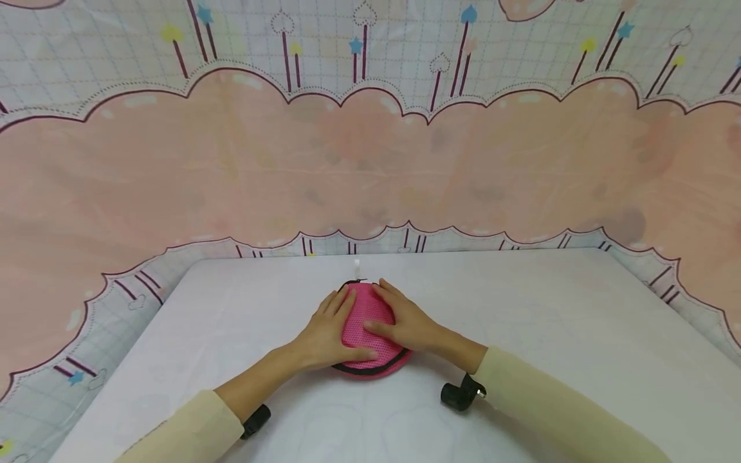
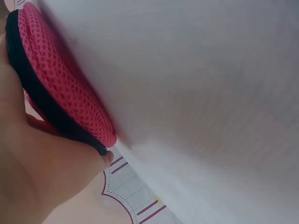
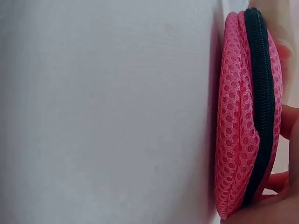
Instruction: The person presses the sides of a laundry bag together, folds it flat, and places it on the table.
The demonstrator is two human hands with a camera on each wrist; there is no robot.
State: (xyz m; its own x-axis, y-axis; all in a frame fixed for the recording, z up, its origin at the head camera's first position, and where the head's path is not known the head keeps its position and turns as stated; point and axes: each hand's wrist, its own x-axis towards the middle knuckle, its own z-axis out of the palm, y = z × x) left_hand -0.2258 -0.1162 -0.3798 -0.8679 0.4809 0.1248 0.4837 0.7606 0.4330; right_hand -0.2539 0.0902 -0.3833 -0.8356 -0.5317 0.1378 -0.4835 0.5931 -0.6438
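Both hands are laid flat on a pink pouch [image 1: 370,331]. Left hand [image 1: 327,331] is spread on the pouch's left side, with the fingers kept straight and the thumb stretched along the near edge. Right hand [image 1: 405,321] is spread on the right side, with the fingers pointed toward the far end and the thumb laid across the top. Nothing is pinched or gripped; the pouch is only pressed down on.

The pouch is round, made of mesh, and ringed by a black zipper [image 3: 261,98]. It is set on a white table [image 1: 550,334], near the middle between the left and right edges, closer to the far edge than to the near one. In the wrist views the pouch is seen lying flat against the table, with the zipper shut along the part that shows.

A small white thing [image 1: 357,265] is seen just past the pouch, toward the far edge; what it is cannot be told. Cream sleeves [image 1: 556,411] are worn on both arms.
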